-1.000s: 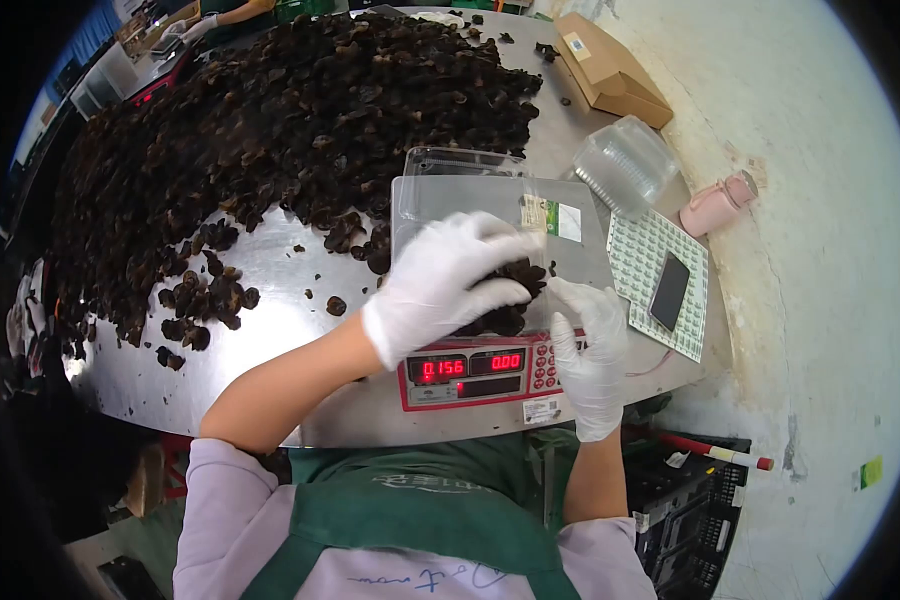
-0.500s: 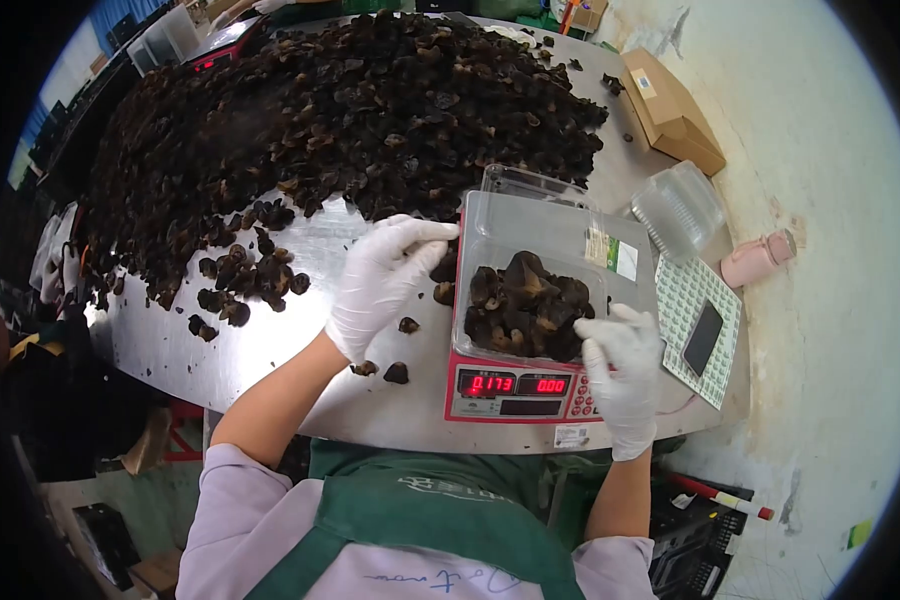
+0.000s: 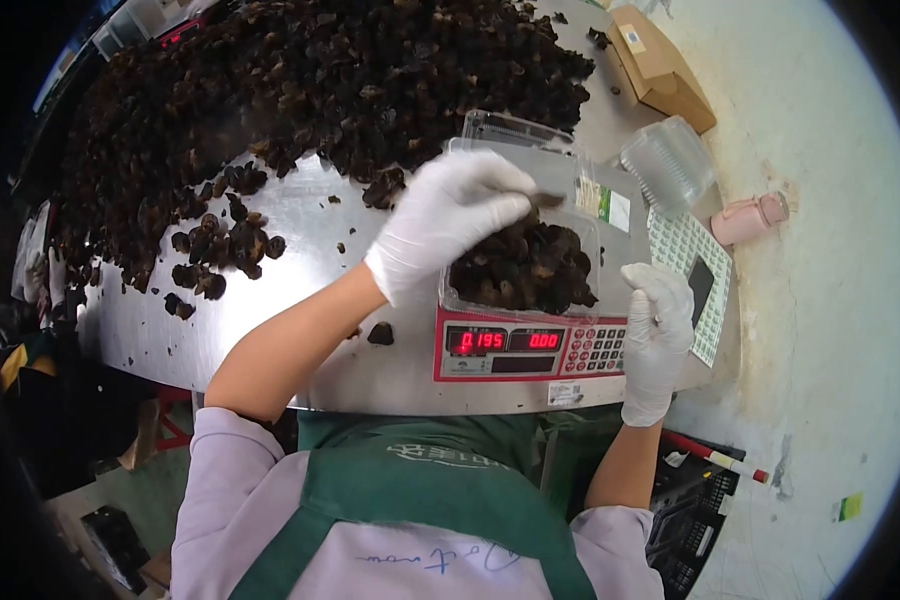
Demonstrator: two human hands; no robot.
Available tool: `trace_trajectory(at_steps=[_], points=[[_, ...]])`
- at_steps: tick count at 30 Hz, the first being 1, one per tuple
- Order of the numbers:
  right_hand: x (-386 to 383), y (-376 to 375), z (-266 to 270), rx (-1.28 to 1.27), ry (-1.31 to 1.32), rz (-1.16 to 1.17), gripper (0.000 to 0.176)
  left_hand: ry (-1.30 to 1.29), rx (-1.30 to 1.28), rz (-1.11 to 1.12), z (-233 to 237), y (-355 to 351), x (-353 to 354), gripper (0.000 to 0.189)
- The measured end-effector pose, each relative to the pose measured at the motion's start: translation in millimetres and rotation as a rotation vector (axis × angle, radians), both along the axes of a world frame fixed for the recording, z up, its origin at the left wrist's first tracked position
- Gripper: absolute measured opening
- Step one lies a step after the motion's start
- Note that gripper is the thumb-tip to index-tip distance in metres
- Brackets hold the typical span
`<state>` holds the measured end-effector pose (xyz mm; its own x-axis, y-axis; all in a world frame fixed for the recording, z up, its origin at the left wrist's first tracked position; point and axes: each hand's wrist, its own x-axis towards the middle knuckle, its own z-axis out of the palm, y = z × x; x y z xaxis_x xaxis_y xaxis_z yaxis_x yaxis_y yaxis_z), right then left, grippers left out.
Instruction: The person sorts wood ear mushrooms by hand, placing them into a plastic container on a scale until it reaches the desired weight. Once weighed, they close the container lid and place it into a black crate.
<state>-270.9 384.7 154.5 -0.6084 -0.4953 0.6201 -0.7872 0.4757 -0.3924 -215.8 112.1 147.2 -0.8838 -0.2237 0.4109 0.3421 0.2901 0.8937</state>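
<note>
dried black fungus (image 3: 525,270) fills the near half of a clear plastic container (image 3: 490,135), piled in a loose mound that rises above the rim. the pieces are dark brown to black, crinkled and curled, with a dull surface and a few paler folds. the container stands on a red and white scale (image 3: 515,375) at the near edge of a steel table (image 3: 290,250), its hinged lid folded back toward the far side, with a green and white label (image 3: 605,205) showing through the lid. the scale's red digits read 0.195 on the left window and 0.00 on the right.

the left hand (image 3: 450,225), in a white glove, hangs over the far left of the container, its fingers bunched together and pinching a dark piece (image 3: 547,200) of the same fungus at the fingertips, just above the mound. the right hand (image 3: 660,325), also gloved, rests at the right end of the scale beside the keypad, fingers loosely curled; i cannot tell whether it grips anything.

behind the container a large heap of fungus (image 3: 350,80) covers most of the table, with scattered bits trailing toward the near edge and a single loose piece (image 3: 380,333) lying just left of the scale. to the right lie a stack of empty clear containers (image 3: 670,165), a cardboard box (image 3: 660,65) and a phone (image 3: 700,290) on a sheet of labels (image 3: 670,240).
</note>
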Motion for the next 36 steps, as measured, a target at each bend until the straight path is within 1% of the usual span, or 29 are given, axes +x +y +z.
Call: trace_trajectory(at_steps=[1, 3, 4, 5, 7, 9, 10, 12, 13, 15, 16, 17, 18, 19, 21, 24, 25, 27, 28, 29, 30, 32, 33, 35, 36], points=[[-0.6, 3.4, -2.0, 0.000, -0.008, -0.001, 0.018, 0.008, 0.119, 0.043, 7.3, -2.4, 5.9, 0.012], [-2.5, 10.3, -5.1, -0.026, -0.024, -0.018, 0.018, -0.005, 0.183, 0.157, 12.0, -19.5, 13.8, 0.015], [-2.5, 13.3, -5.8, -0.030, -0.028, -0.023, 0.018, -0.006, 0.256, 0.242, 12.4, -27.5, 15.8, 0.014], [-2.7, 16.1, -5.6, -0.029, -0.028, -0.030, 0.017, 0.011, 0.207, 0.321, 8.2, -40.0, 16.6, 0.015], [-3.3, 21.7, -6.8, -0.032, -0.029, -0.043, 0.016, 0.094, -0.033, 0.424, -18.6, -75.5, 11.6, 0.015], [-4.8, 26.0, -10.6, -0.058, -0.083, -0.036, 0.016, -0.003, -0.150, 0.534, -53.3, -109.1, 9.8, 0.017], [-5.3, 27.3, -12.7, -0.061, -0.084, -0.040, 0.016, -0.003, -0.153, 0.530, -65.2, -118.8, 13.4, 0.017], [-6.6, 28.7, -15.6, -0.036, -0.083, -0.056, 0.016, -0.245, -0.429, 0.539, -85.8, -134.6, 19.4, 0.022], [-6.1, 27.5, -14.7, -0.037, -0.083, -0.059, 0.016, -0.179, -0.727, 0.585, -92.3, -134.7, 25.0, 0.031], [-6.4, 22.7, -11.1, -0.147, -0.310, -0.087, 0.018, -0.083, -0.617, 0.558, -94.0, -123.8, 37.0, 0.037], [-13.0, 21.5, -12.6, -0.148, -0.308, -0.090, 0.018, -0.167, -0.388, 0.490, -80.9, -109.4, 46.7, 0.036], [-22.7, 19.6, -15.7, -0.259, -0.486, -0.055, 0.020, -0.248, -0.159, 0.418, -65.7, -92.0, 57.6, 0.036], [-30.5, 16.5, -16.8, -0.371, -0.663, -0.016, 0.022, -0.233, 0.111, 0.317, -58.9, -77.0, 66.4, 0.032], [-36.0, 10.6, -13.8, -0.371, -0.660, -0.011, 0.022, -0.242, 0.189, 0.308, -50.1, -59.7, 72.9, 0.030], [-44.5, -3.7, -6.1, -0.500, -0.964, -0.013, 0.027, -0.360, 0.299, 0.186, -48.1, -44.4, 89.2, 0.027], [-50.4, -13.1, -3.8, -0.507, -0.960, 0.019, 0.028, -0.353, 0.331, 0.222, -56.8, -46.4, 97.6, 0.019], [-47.9, -15.8, -1.5, -0.504, -0.963, 0.054, 0.028, -0.352, 0.236, 0.336, -60.9, -53.6, 98.3, 0.020], [-36.7, -15.3, 4.5, -0.476, -0.800, -0.005, 0.028, -0.229, 0.018, 0.587, -89.3, -79.1, 95.6, 0.016], [-33.4, -12.0, 3.0, -0.479, -0.809, 0.019, 0.028, -0.287, -0.081, 0.668, -93.5, -89.8, 92.1, 0.014], [-31.9, -6.8, 1.0, -0.447, -0.760, 0.003, 0.027, -0.252, -0.099, 0.648, -102.5, -95.0, 88.0, 0.016], [-31.1, -2.0, -1.8, -0.418, -0.708, -0.017, 0.027, -0.299, -0.232, 0.596, -117.6, -101.0, 79.6, 0.017], [-30.6, 10.0, -14.2, -0.400, -0.702, -0.030, 0.028, -0.352, -0.460, 0.491, -116.4, -89.8, 61.6, 0.021], [-29.1, 13.9, -18.4, -0.375, -0.688, -0.055, 0.029, -0.356, -0.553, 0.444, -106.3, -75.0, 49.7, 0.025], [-23.3, 16.6, -21.0, -0.378, -0.686, -0.073, 0.028, -0.427, -0.523, 0.336, -104.7, -58.7, 27.9, 0.032], [-22.5, 19.7, -24.5, -0.385, -0.703, -0.082, 0.027, -0.439, -0.666, 0.372, -116.5, -55.0, 17.4, 0.033]])
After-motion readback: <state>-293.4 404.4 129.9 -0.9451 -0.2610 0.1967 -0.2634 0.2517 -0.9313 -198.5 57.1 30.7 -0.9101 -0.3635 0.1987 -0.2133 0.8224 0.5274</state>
